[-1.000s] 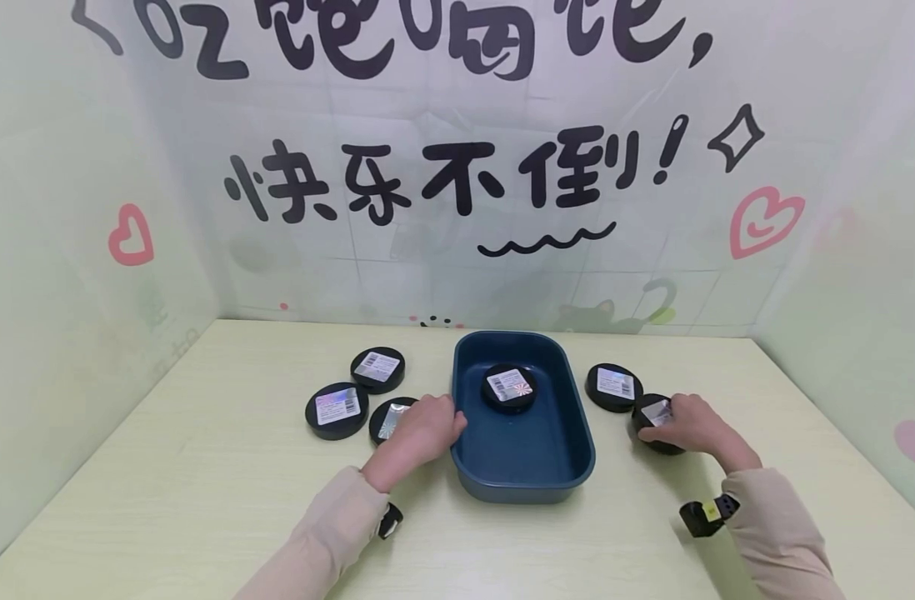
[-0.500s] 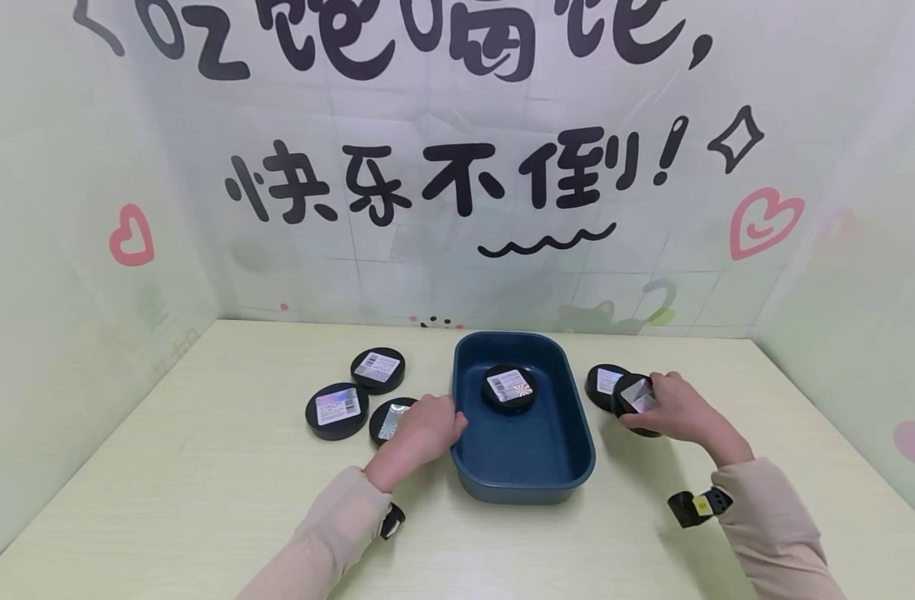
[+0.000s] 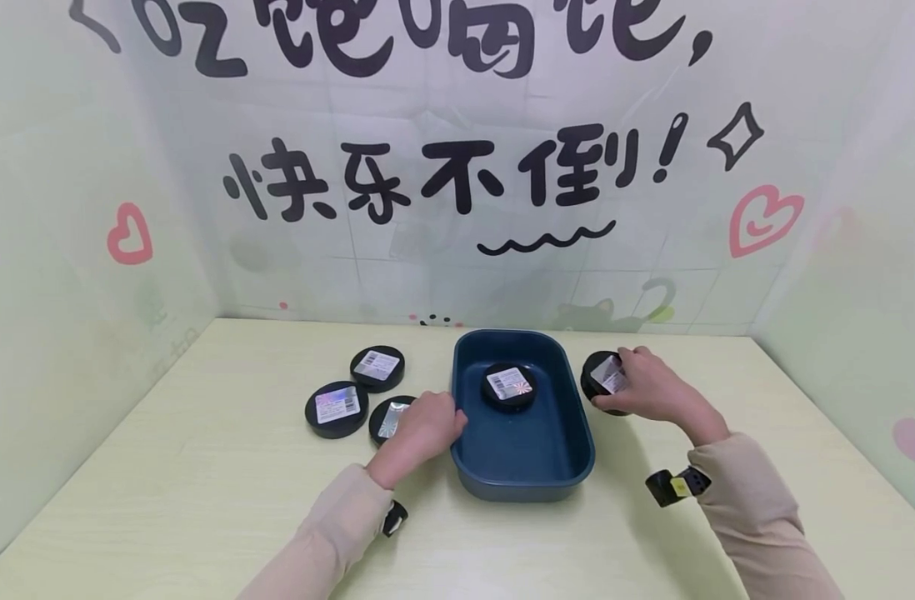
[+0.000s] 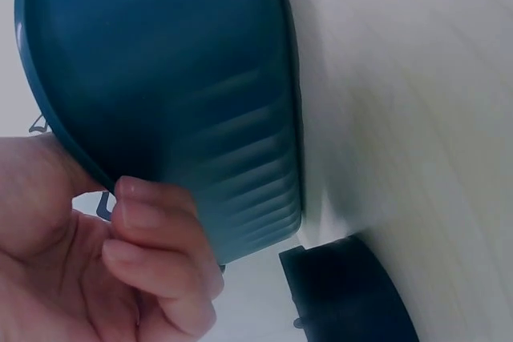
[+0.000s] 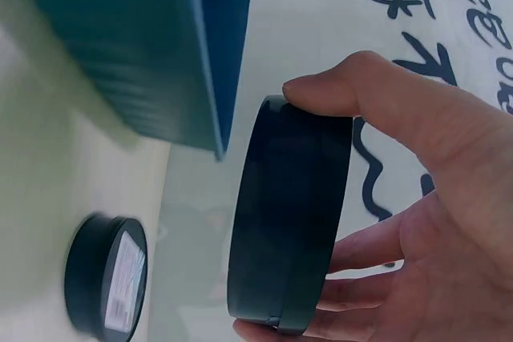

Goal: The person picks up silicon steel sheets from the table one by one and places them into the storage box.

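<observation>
My right hand (image 3: 656,390) holds a flat, round black container (image 3: 603,375) between thumb and fingers, tilted, a label on its top. In the right wrist view this container (image 5: 288,218) is raised off the table beside the basin wall. My left hand (image 3: 427,427) grips the left rim of a dark blue rectangular basin (image 3: 528,493); in the left wrist view, thumb and curled fingers pinch that rim. One labelled black container (image 3: 508,388) lies inside the basin. Another container (image 5: 104,278) stands on the table below my right hand, mostly hidden in the head view by the held one.
Left of the basin, three similar containers lie on the pale wooden table (image 3: 202,467): a back one (image 3: 378,368), a front-left one (image 3: 337,409), and one (image 3: 390,419) partly behind my left hand. A printed backdrop (image 3: 427,250) closes off the back and sides.
My right hand has lifted the black container off the table and carried it left and back, over the neighbouring one. The left hand stays on the basin rim.
</observation>
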Tool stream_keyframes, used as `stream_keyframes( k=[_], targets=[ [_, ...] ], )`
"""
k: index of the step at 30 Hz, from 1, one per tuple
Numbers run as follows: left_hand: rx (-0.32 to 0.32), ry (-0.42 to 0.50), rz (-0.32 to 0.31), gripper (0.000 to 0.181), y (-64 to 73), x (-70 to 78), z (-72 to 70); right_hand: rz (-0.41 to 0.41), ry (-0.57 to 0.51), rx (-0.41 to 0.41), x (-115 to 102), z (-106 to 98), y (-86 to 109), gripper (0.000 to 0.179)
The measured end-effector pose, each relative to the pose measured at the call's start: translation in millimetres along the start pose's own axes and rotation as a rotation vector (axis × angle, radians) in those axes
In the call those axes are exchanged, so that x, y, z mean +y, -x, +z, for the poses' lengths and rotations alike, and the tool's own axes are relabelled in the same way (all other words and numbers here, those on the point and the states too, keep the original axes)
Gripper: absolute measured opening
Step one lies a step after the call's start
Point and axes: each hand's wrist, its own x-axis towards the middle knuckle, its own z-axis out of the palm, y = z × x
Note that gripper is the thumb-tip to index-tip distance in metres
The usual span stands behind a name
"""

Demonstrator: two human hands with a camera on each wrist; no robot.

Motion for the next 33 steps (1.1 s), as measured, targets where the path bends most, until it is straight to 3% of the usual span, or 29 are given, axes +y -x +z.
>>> stream_keyframes(
  k=[22,33],
  targets=[
    [-0.026,-0.018,-0.001,0.029,-1.1,1.3,-2.8,-0.045,0.015,-0.064,-44,-3,-36.4,0.061],
    [-0.043,-0.031,-0.017,0.028,0.2,2.8,-4.0,-0.099,0.027,-0.057,-58,1,-48.7,0.055]
  ],
)
